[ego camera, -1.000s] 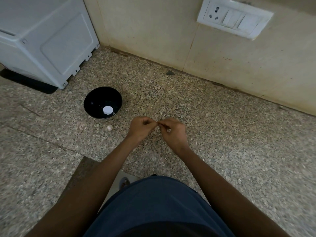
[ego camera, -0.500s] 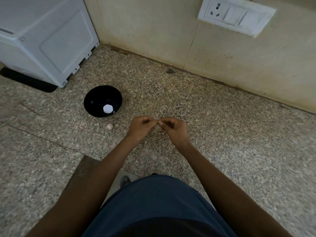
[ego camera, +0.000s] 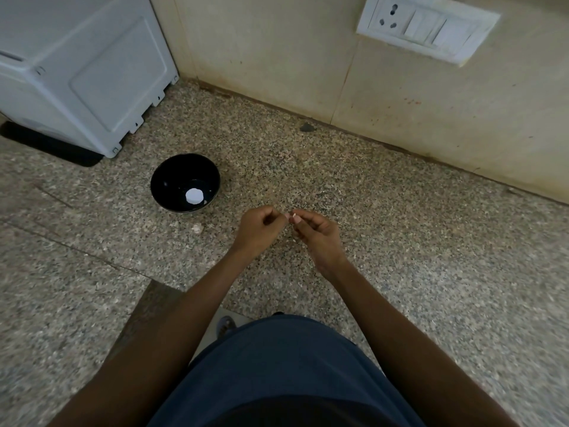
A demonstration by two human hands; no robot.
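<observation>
My left hand (ego camera: 258,232) and my right hand (ego camera: 318,237) meet fingertip to fingertip above the speckled stone counter (ego camera: 400,241). Between the tips sits a small pale piece (ego camera: 293,215); both hands have curled fingers and pinch at it. What the piece is, I cannot tell. To the left of my hands a black bowl (ego camera: 172,177) stands on the counter with one white round lump (ego camera: 194,196) inside it.
A small pale scrap (ego camera: 196,228) lies on the counter just in front of the bowl. A white appliance (ego camera: 86,72) stands at the back left. The beige wall (ego camera: 277,57) behind carries a white socket-and-switch plate (ego camera: 428,29).
My hands have stayed together at the same spot; the fingertips have drawn slightly apart, so the pale piece shows between them. The bowl has not moved.
</observation>
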